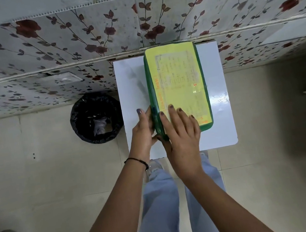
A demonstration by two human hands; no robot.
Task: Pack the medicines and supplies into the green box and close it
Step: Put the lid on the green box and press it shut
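The green box [179, 75] lies on a small white table [217, 93], its lid down and a yellow printed label covering the top. My left hand [142, 131] presses against the box's left side near the front corner. My right hand [180, 131] lies flat on the lid's near left part, fingers spread, thumb at the front left corner. No medicines or supplies are visible outside the box.
A black-lined waste bin [96, 117] stands on the floor left of the table. A floral-patterned wall [56, 41] runs behind the table. My legs in light jeans [162, 204] stand at the table's front edge on beige floor tiles.
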